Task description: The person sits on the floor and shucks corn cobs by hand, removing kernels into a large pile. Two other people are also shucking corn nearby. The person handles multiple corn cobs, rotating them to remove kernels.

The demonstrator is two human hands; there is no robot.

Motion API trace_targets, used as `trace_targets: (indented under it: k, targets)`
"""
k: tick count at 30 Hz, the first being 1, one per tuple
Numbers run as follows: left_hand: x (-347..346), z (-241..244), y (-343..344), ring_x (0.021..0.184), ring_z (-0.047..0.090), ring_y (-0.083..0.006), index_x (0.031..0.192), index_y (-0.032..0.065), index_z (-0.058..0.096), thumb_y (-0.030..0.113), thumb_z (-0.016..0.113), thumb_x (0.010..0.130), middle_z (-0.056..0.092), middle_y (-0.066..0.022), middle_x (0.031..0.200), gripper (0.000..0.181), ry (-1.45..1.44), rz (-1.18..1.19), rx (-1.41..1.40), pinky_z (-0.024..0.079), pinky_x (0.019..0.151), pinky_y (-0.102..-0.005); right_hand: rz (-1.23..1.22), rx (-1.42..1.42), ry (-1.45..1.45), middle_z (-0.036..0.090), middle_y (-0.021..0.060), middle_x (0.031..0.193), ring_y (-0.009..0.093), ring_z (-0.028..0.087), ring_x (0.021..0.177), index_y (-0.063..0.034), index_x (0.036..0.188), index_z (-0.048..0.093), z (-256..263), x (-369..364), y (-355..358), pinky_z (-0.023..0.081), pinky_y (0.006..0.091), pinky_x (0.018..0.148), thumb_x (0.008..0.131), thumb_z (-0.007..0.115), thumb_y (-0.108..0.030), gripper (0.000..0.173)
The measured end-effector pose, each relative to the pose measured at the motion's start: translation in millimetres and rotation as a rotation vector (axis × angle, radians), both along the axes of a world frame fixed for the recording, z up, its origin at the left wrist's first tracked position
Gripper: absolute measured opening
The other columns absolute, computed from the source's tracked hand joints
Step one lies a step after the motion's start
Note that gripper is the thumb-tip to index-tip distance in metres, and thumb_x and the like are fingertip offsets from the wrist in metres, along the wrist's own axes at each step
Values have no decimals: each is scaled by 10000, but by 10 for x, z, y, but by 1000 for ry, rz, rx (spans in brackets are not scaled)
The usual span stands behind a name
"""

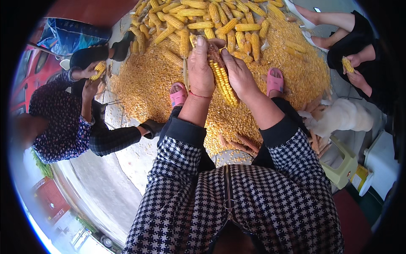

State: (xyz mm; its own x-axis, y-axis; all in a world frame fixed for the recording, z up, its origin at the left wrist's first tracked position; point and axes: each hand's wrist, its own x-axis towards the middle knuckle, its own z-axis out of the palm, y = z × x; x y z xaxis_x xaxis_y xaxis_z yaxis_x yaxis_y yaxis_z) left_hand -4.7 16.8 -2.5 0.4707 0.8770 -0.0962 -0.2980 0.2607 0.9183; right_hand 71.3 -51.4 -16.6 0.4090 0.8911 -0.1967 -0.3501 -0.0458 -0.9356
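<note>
A partly shelled ear of corn [223, 83] is held between my two hands; its upper part is bare reddish cob and its lower part still bears rows of yellow kernels. My left hand [201, 68] grips the upper end, thumb upward. Around the right side of the same ear is my right hand [239, 71], thumb near the bare part. Below them spreads a layer of loose kernels [146, 82]. Beyond my hands lies a heap of unshelled dried ears [192, 12]. Several bare cobs [245, 143] rest on the kernels close to my body.
At the left, a seated person [63, 117] holds an ear; another person [355, 60] holds one at the right. A white furry animal [342, 117] stands by cobs at the right. Near it are a green plastic stool [341, 177] and a yellow container [360, 177]. A blue bag [73, 35] lies upper left.
</note>
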Motion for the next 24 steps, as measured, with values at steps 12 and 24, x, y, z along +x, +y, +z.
trace_targets:
  k: [12, 24]
  targets:
    - [-106, -92, 82, 714, 608, -165, 879, 11, 588, 479, 502, 961, 640, -108, 812, 483, -31, 158, -87, 513, 672, -287, -11, -2, -489, 655, 142, 975, 215, 599, 906, 15, 1162, 582, -139, -177, 35, 457, 338, 864, 1029, 369, -379, 468]
    - [-213, -38, 177, 687, 608, -160, 921, 48, 547, 480, 507, 960, 623, -92, 806, 436, -113, 213, -129, 513, 613, -279, 123, 55, -338, 597, 96, 833, 163, 539, 805, 4, 1034, 574, -191, -172, -14, 445, 317, 774, 1026, 413, -363, 401]
